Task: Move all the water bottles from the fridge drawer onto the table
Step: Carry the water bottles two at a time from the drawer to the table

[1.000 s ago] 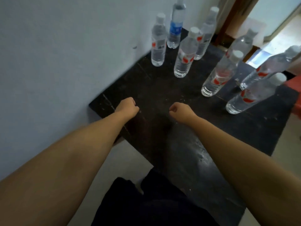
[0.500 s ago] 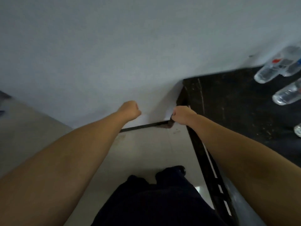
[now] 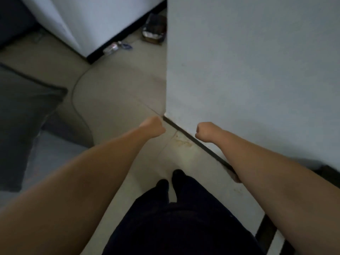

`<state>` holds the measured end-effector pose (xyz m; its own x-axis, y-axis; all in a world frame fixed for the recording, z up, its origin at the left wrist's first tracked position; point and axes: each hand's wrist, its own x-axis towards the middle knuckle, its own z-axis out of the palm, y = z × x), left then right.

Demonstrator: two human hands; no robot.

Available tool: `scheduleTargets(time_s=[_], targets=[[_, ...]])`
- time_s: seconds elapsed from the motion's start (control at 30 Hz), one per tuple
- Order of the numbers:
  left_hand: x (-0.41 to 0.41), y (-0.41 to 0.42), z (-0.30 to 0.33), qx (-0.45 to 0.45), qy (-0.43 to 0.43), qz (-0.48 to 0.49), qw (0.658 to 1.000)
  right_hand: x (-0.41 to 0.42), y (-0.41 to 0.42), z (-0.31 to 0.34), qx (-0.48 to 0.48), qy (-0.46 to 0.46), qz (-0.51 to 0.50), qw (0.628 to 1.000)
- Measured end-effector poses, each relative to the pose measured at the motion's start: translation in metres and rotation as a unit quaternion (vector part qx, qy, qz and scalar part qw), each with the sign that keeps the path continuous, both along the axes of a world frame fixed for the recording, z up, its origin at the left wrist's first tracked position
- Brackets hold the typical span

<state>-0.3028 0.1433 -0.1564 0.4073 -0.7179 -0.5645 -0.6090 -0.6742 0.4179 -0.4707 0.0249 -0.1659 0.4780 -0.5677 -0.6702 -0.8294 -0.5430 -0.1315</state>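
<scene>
Smooth matt painted wall, pale smooth floor, dark cloth trousers.

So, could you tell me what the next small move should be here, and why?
Probably keep walking forward past the wall corner. Both the left hand and the right hand are closed fists holding nothing, and neither bottles nor a fridge drawer show in view.

White wall, beige floor, seemingly black trousers.

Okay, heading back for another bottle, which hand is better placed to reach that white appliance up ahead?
Probably the left. The left hand hangs over open floor leading toward the white appliance, while the right hand sits against the wall. Both are empty fists.
</scene>
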Motion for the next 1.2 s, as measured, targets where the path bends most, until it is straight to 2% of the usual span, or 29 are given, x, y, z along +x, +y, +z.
scheduleTargets(time_s=[0.1,0.13,0.17,0.23,0.33,0.47,0.53,0.63,0.83,0.93,1.03,1.2], targets=[[0.024,0.037,-0.005,0.005,-0.006,0.105,0.994,0.05,0.008,-0.001,0.0,0.0,0.093,0.996],[0.028,0.055,-0.005,0.002,-0.002,0.162,0.987,0.069,0.013,0.0,0.002,0.004,0.145,0.989],[0.03,0.059,-0.005,0.002,-0.003,0.171,0.985,0.074,0.013,0.0,0.002,0.005,0.162,0.987],[0.033,0.091,-0.008,0.008,-0.008,0.25,0.968,0.105,0.026,-0.001,0.001,0.006,0.243,0.97],[0.027,0.135,-0.013,0.018,-0.003,0.358,0.933,0.139,0.051,-0.001,-0.003,0.004,0.329,0.944],[-0.011,0.213,-0.029,0.023,0.014,0.504,0.863,0.165,0.117,-0.014,-0.001,0.003,0.464,0.886],[-0.029,0.238,-0.033,0.031,0.018,0.538,0.842,0.167,0.142,-0.018,0.002,0.009,0.506,0.862],[-0.067,0.296,-0.036,0.051,0.023,0.602,0.797,0.168,0.204,-0.023,0.001,0.018,0.6,0.799],[-0.118,0.389,-0.038,0.051,0.034,0.684,0.727,0.167,0.32,-0.028,-0.016,0.02,0.725,0.688],[-0.139,0.446,-0.036,0.033,0.034,0.72,0.692,0.167,0.391,-0.03,-0.027,0.027,0.764,0.644],[-0.157,0.499,-0.03,0.02,0.02,0.749,0.662,0.163,0.455,-0.028,-0.025,0.021,0.784,0.62],[-0.219,0.613,-0.012,0.018,-0.007,0.826,0.564,0.129,0.597,-0.018,-0.012,-0.006,0.833,0.553]])
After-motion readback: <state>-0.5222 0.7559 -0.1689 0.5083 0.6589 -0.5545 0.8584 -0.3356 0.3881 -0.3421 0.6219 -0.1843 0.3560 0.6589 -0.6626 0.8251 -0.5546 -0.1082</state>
